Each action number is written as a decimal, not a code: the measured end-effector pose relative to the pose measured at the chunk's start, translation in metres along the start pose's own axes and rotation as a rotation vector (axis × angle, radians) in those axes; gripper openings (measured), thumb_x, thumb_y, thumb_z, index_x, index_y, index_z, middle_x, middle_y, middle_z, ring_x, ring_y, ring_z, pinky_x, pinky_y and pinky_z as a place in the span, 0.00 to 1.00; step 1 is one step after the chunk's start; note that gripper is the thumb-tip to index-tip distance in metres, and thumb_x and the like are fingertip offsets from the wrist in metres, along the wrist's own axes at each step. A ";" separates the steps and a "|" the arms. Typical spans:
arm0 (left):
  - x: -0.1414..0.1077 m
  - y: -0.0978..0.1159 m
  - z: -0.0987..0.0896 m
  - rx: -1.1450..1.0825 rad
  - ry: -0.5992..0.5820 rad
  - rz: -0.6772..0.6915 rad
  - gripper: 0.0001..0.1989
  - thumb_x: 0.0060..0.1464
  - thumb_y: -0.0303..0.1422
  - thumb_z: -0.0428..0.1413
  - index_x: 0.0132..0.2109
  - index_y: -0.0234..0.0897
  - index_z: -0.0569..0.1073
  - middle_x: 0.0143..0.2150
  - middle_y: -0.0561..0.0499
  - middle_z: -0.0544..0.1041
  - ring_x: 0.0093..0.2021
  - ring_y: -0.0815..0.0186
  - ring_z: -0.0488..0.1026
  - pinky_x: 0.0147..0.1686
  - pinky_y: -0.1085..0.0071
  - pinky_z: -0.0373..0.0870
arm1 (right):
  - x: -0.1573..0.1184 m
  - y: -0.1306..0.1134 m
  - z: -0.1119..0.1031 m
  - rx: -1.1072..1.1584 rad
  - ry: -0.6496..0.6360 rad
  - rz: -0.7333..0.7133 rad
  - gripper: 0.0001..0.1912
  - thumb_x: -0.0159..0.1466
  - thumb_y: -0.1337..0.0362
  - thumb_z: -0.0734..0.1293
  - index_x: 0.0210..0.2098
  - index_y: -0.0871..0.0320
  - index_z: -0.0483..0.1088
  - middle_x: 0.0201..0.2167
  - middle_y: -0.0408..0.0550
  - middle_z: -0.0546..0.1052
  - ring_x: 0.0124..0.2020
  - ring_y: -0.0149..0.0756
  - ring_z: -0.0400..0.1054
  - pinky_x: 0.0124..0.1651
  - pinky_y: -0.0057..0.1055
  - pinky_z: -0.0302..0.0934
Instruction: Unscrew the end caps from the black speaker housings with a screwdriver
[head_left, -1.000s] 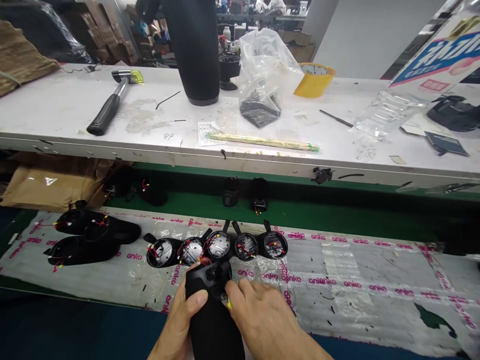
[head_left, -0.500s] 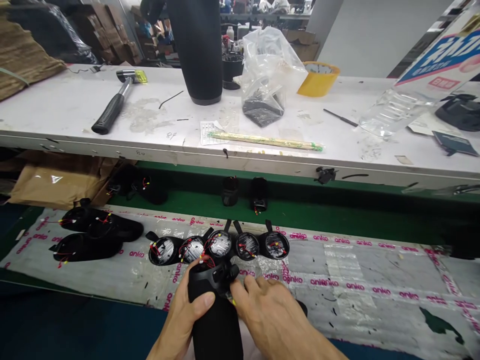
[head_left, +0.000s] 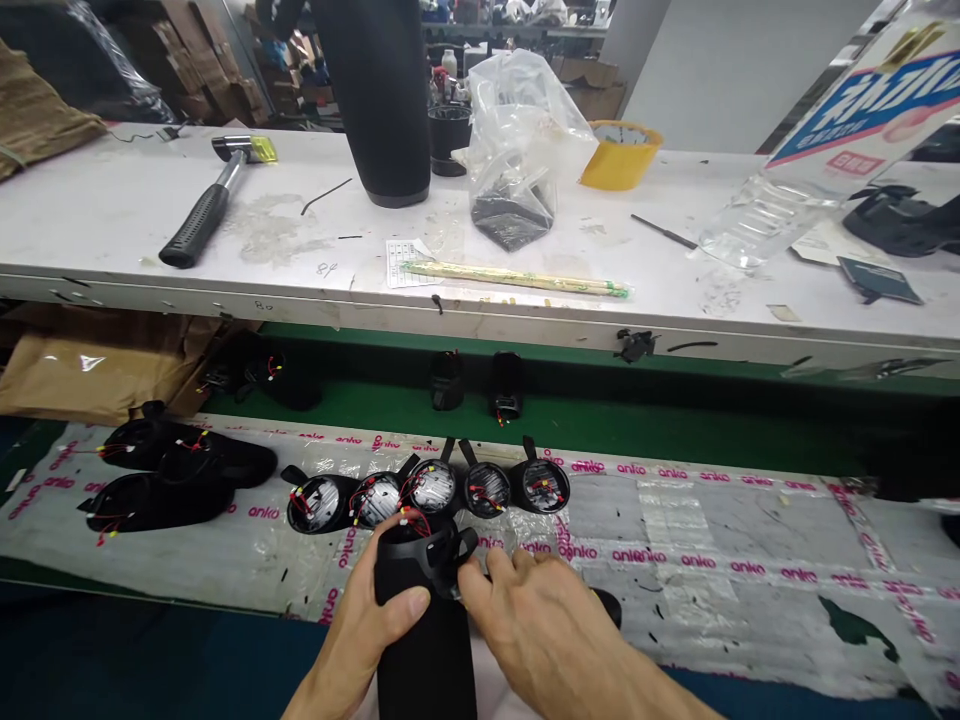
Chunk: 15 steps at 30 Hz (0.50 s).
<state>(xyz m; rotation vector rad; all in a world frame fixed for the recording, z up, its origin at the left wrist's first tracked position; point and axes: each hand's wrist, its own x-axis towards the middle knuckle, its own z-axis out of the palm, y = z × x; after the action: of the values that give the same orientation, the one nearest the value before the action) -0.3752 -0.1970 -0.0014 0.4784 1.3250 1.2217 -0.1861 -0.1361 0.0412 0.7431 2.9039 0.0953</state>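
My left hand [head_left: 379, 610] is closed round a black cylindrical speaker housing [head_left: 426, 650], thumb across its front. The housing stands upright, its lower end cut off by the picture's edge. Red wires [head_left: 412, 518] stick out of its open top, and a black strap loop [head_left: 463, 545] hangs at its right side. My right hand [head_left: 536, 610] is closed against that side, just below the loop. A dark rounded end [head_left: 609, 607], seemingly the handle of a tool, shows beyond the right hand. The tool's working end is mostly hidden by my fingers.
Several open black housings with wires [head_left: 433, 487] stand in a row beyond my hands. Others [head_left: 161, 498] lie at left. On the white shelf [head_left: 285, 235] are a hammer [head_left: 202, 215], a tall black cylinder [head_left: 379, 110], a plastic bag [head_left: 517, 150], a tape roll [head_left: 621, 160] and a bottle [head_left: 817, 150].
The background has shifted slightly left as my head turned. Both hands keep their hold on the housing and tool; a yellow spot by my right fingertips is no longer visible.
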 end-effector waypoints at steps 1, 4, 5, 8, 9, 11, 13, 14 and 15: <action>0.000 0.000 0.001 0.008 -0.006 0.005 0.41 0.42 0.45 0.72 0.62 0.40 0.70 0.55 0.42 0.83 0.60 0.43 0.76 0.62 0.54 0.69 | -0.001 0.001 -0.001 -0.016 -0.001 -0.005 0.19 0.57 0.73 0.67 0.47 0.59 0.63 0.29 0.45 0.73 0.23 0.39 0.69 0.20 0.35 0.56; 0.002 0.001 0.002 0.029 -0.030 0.014 0.41 0.40 0.45 0.72 0.61 0.40 0.71 0.54 0.42 0.83 0.57 0.43 0.78 0.60 0.54 0.71 | -0.005 0.005 -0.003 -0.046 -0.010 -0.044 0.17 0.58 0.73 0.66 0.47 0.59 0.63 0.30 0.45 0.71 0.25 0.40 0.69 0.19 0.36 0.55; 0.002 0.001 0.003 0.038 -0.035 0.015 0.41 0.40 0.46 0.72 0.61 0.40 0.71 0.53 0.42 0.83 0.56 0.42 0.78 0.58 0.54 0.72 | -0.006 0.005 -0.003 -0.043 -0.016 -0.058 0.17 0.58 0.74 0.66 0.46 0.59 0.63 0.31 0.45 0.71 0.25 0.40 0.69 0.19 0.37 0.54; 0.003 0.001 0.002 0.079 -0.016 0.028 0.41 0.40 0.46 0.72 0.60 0.39 0.72 0.55 0.41 0.83 0.57 0.42 0.78 0.58 0.54 0.71 | -0.005 0.005 -0.002 -0.014 -0.038 -0.065 0.17 0.57 0.76 0.66 0.44 0.57 0.63 0.30 0.44 0.70 0.25 0.39 0.68 0.18 0.38 0.50; 0.003 0.001 0.002 0.093 -0.003 0.034 0.41 0.41 0.45 0.72 0.61 0.39 0.71 0.56 0.41 0.82 0.59 0.42 0.76 0.60 0.54 0.70 | -0.004 0.004 -0.001 -0.013 -0.046 -0.061 0.17 0.56 0.76 0.66 0.43 0.57 0.62 0.30 0.44 0.70 0.24 0.39 0.68 0.18 0.38 0.48; 0.003 0.000 0.001 0.113 0.017 0.037 0.42 0.41 0.46 0.73 0.62 0.39 0.71 0.57 0.41 0.82 0.62 0.41 0.74 0.62 0.55 0.67 | -0.002 0.001 0.002 -0.023 -0.065 -0.049 0.18 0.56 0.75 0.67 0.43 0.57 0.62 0.29 0.44 0.70 0.22 0.38 0.66 0.17 0.38 0.43; 0.003 0.000 -0.001 0.120 0.021 0.033 0.42 0.41 0.46 0.73 0.62 0.39 0.70 0.56 0.41 0.82 0.61 0.42 0.75 0.61 0.55 0.67 | 0.000 0.000 0.005 -0.042 -0.065 -0.021 0.18 0.55 0.75 0.68 0.44 0.58 0.62 0.29 0.44 0.71 0.21 0.37 0.65 0.17 0.38 0.41; 0.003 0.000 -0.001 0.120 0.020 0.030 0.42 0.41 0.46 0.73 0.61 0.39 0.71 0.55 0.41 0.83 0.59 0.42 0.76 0.60 0.56 0.68 | 0.001 -0.001 0.006 -0.042 -0.053 -0.011 0.19 0.56 0.74 0.68 0.45 0.58 0.62 0.28 0.44 0.71 0.21 0.37 0.65 0.17 0.37 0.42; 0.003 0.000 -0.001 0.119 0.018 0.029 0.42 0.41 0.46 0.73 0.61 0.39 0.71 0.55 0.42 0.83 0.58 0.43 0.76 0.59 0.56 0.68 | 0.002 0.000 0.006 -0.033 -0.035 -0.004 0.19 0.56 0.74 0.68 0.45 0.58 0.62 0.28 0.44 0.71 0.21 0.37 0.65 0.18 0.37 0.43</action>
<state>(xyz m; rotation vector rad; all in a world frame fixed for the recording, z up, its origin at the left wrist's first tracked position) -0.3770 -0.1944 -0.0030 0.5740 1.4158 1.1775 -0.1870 -0.1348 0.0347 0.7267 2.8630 0.1284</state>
